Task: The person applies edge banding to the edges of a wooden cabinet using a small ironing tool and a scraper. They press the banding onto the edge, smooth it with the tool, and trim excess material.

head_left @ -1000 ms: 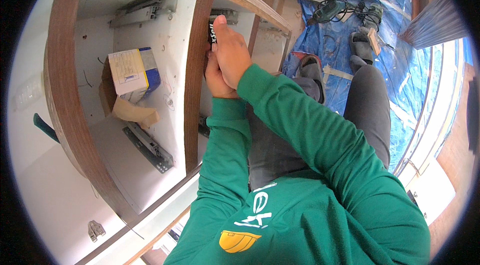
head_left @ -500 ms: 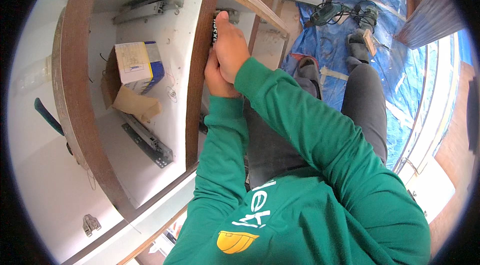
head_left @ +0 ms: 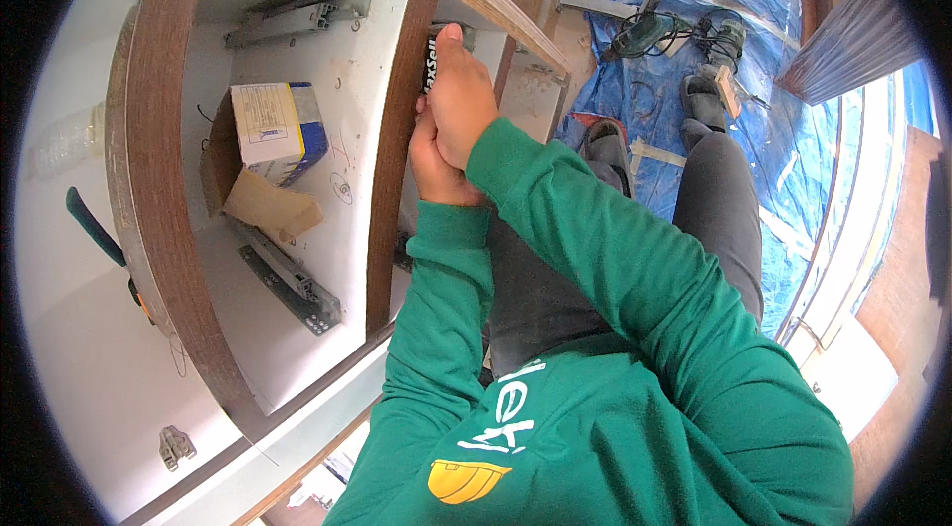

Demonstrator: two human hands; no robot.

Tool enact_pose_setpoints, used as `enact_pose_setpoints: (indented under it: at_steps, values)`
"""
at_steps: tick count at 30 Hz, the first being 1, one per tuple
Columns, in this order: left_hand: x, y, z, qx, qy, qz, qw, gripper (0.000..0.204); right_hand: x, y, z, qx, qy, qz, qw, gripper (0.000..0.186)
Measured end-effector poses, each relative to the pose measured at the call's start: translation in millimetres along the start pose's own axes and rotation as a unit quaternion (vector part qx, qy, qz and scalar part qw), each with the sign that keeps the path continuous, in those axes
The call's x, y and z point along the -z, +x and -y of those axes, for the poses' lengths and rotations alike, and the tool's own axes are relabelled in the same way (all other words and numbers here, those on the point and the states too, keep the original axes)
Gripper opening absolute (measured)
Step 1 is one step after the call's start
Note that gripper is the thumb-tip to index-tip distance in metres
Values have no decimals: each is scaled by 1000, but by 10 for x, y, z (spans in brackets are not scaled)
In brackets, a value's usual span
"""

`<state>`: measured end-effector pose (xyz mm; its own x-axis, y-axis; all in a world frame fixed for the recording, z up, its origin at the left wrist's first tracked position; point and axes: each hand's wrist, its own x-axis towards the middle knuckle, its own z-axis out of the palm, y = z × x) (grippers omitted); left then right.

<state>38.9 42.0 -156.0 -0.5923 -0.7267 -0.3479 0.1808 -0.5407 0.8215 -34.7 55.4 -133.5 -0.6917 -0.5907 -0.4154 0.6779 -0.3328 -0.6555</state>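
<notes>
My right hand (head_left: 464, 102) is closed, thumb upward, around a slim black item with white lettering (head_left: 430, 68). Only a strip of it shows, beside the brown front edge of a cabinet upright (head_left: 402, 129); its exact kind is hidden. Below and partly behind the right hand, my left hand (head_left: 438, 169) is closed too. Its fingers curl near the lower end of the black item, but what they grip is covered. Both hands are together at the front of the cabinet opening.
Inside the left cabinet bay lie a white, blue and yellow carton (head_left: 273, 129) and metal drawer slides (head_left: 288, 288). A green-handled tool (head_left: 94, 224) is farther left. Blue plastic sheeting (head_left: 645, 100) covers floor at the right, with a corded power tool (head_left: 640, 35) on it.
More of the black item's lettered side shows beside my right hand. Both hands stay together in nearly the same place, and the view has shifted slightly.
</notes>
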Motion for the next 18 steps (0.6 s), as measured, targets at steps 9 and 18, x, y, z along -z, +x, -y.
enact_pose_setpoints:
  at_steps: [9,18]
  values:
    - [-171,209,36,30,-24,33,999,30,6,281,250,-88,115,2,989,57]
    - [-250,181,238,-103,52,39,993,61,935,200,267,-92,177,11,980,47]
